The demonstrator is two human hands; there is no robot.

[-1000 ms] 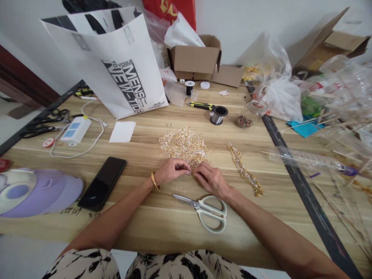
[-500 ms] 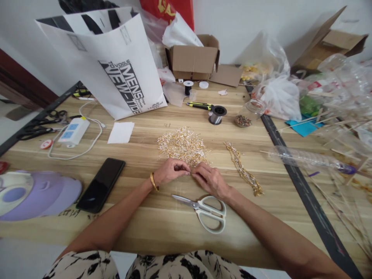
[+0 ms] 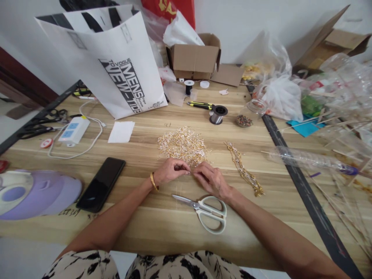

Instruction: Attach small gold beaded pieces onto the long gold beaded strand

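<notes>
My left hand [image 3: 173, 171] and my right hand [image 3: 211, 178] face each other just below a pile of small gold and clear beaded pieces [image 3: 183, 145]. Both have thumb and fingertips pinched together, the tips nearly meeting. Whatever sits between the fingers is too small to name. A gold bangle [image 3: 154, 182] circles my left wrist. Below my hands lie scissors [image 3: 207, 212] with pale handles, blades pointing left. To the right of my right hand rests a bundle of gold and silver beaded strands [image 3: 243, 169].
A black phone [image 3: 101, 184] and a purple-and-white object [image 3: 40, 193] lie at left. Behind the pile are a wire spool [image 3: 217, 115], a yellow-black cutter [image 3: 200, 105], a bead jar [image 3: 245, 119] and a white bag [image 3: 122, 66]. Thin sticks and plastic clutter the right.
My right hand's fingertips have shifted very slightly away from the left ones. The view has moved a little; the pile, scissors and strands lie as before.
</notes>
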